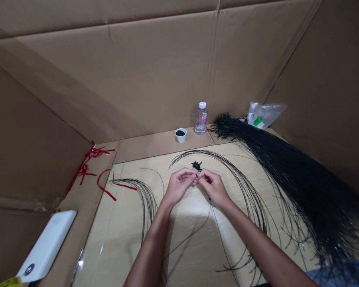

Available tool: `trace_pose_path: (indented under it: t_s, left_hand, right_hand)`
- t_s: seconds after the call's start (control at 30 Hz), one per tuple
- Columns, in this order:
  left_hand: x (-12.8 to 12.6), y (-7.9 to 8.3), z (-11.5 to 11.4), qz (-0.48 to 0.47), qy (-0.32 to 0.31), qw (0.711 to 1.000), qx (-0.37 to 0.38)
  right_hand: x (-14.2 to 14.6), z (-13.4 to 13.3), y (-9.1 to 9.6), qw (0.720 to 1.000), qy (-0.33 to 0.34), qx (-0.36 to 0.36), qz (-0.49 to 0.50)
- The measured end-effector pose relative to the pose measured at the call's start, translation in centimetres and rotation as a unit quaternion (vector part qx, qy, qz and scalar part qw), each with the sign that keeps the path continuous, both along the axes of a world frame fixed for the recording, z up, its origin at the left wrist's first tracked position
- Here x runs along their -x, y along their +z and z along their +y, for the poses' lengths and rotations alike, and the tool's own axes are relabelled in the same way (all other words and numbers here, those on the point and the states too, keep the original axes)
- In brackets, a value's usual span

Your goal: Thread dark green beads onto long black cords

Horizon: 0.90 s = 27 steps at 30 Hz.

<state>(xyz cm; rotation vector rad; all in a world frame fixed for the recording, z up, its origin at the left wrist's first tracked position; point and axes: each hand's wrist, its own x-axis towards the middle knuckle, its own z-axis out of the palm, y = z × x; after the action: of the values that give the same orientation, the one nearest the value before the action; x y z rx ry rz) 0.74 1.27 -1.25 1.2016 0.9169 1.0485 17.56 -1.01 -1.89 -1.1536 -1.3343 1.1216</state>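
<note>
Over the middle of the table, my left hand and my right hand meet at their fingertips. Both are pinched closed around a thin dark cord, whose strands hang below my right hand toward me. A small dark bead or knot sits on the cord there. What exactly lies between the fingertips is too small to make out. Just beyond my fingers is a little pile of dark green beads. Curved bundles of loose dark cords lie to the right and to the left of my arms.
A white cup of dark beads and a clear bottle stand at the back. To the right lie a thick bundle of dark cords and a plastic bag. Red ribbons and a white device are left. Cardboard walls surround the table.
</note>
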Motion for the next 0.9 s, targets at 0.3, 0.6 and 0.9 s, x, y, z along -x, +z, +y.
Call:
trace_pose_path:
  t_s: [0.3, 0.6, 0.9]
  left_hand:
    - [-0.1, 0.5, -0.1, -0.008, 0.014, 1.000, -0.006]
    - [-0.2, 0.2, 0.1, 0.016, 0.018, 0.999, 0.029]
    - [0.0, 0.1, 0.5, -0.043, 0.096, 0.993, 0.053]
  right_hand:
    - [-0.1, 0.0, -0.1, 1.000, 0.002, -0.003, 0.003]
    - [-0.1, -0.1, 0.2, 1.000, -0.007, -0.010, 0.000]
    - [-0.9, -0.4, 1.3, 0.994, 0.110, 0.019, 0.009]
